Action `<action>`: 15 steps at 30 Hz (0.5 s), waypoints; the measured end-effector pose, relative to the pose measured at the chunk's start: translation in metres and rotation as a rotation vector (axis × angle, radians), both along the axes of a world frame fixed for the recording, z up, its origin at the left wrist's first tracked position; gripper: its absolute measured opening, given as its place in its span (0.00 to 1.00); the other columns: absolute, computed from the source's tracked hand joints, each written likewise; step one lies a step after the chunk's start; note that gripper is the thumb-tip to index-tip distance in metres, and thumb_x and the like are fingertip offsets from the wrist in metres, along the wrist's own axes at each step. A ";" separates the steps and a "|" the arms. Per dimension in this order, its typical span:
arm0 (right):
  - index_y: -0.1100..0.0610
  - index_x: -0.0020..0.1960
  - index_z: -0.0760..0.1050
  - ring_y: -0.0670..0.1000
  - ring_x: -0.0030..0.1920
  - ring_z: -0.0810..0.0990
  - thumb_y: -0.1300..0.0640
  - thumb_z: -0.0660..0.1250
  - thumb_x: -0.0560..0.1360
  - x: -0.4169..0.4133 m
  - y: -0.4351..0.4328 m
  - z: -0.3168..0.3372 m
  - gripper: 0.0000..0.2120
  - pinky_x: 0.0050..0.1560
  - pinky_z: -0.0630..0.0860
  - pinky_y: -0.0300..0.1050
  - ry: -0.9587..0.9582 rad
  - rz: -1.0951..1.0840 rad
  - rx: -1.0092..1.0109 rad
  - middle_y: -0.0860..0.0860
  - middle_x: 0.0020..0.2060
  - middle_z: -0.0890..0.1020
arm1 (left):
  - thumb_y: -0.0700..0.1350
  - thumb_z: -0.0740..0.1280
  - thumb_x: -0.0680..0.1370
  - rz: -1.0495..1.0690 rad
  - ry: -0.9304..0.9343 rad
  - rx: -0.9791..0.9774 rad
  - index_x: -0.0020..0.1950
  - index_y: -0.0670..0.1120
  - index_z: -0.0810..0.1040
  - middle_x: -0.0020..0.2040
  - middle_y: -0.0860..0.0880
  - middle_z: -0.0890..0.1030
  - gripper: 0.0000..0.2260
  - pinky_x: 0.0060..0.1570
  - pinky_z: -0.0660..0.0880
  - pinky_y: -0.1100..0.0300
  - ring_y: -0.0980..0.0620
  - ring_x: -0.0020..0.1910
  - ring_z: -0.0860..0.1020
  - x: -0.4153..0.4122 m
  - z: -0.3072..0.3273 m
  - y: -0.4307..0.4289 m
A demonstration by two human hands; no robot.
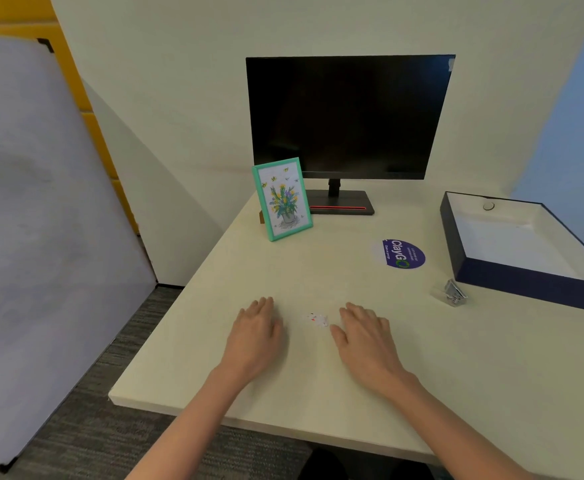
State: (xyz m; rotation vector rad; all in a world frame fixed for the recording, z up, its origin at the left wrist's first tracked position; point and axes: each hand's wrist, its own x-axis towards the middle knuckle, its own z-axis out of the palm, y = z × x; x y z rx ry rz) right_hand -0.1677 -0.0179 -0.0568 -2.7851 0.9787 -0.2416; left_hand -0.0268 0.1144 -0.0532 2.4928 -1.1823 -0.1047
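Observation:
My left hand (256, 332) and my right hand (366, 336) lie flat, palms down, on the cream desk (318, 278), a hand's width apart. Their fingers are straight and hold nothing. Between the two hands, near the fingertips, sits a small pale scrap with a red speck (318, 319); what it is I cannot make out. Neither hand touches it.
A green picture frame with a flower drawing (282, 199) stands at the back, left of a dark monitor (347, 116). A round purple sticker (399, 253) lies flat. At the right stands an open navy box (525, 282) with a small stapler (452, 292) beside it.

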 end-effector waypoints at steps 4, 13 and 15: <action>0.54 0.75 0.57 0.50 0.78 0.44 0.45 0.44 0.82 0.010 0.019 -0.011 0.25 0.75 0.38 0.56 0.050 0.096 0.032 0.53 0.78 0.46 | 0.53 0.47 0.82 -0.025 0.011 0.159 0.77 0.40 0.54 0.78 0.40 0.52 0.26 0.75 0.45 0.46 0.43 0.78 0.49 -0.018 -0.017 -0.012; 0.47 0.71 0.67 0.49 0.71 0.62 0.49 0.64 0.76 0.019 -0.040 0.011 0.24 0.70 0.59 0.50 -0.095 0.308 0.257 0.44 0.70 0.66 | 0.46 0.50 0.83 -0.046 -0.004 -0.095 0.78 0.47 0.55 0.79 0.45 0.53 0.22 0.76 0.43 0.52 0.47 0.78 0.50 -0.010 -0.013 -0.008; 0.45 0.72 0.66 0.48 0.72 0.60 0.50 0.62 0.78 0.026 -0.040 0.013 0.22 0.72 0.57 0.51 0.016 0.424 0.241 0.42 0.74 0.63 | 0.46 0.51 0.83 -0.054 0.000 -0.137 0.77 0.49 0.58 0.78 0.46 0.56 0.21 0.76 0.43 0.53 0.48 0.78 0.51 -0.010 -0.013 -0.006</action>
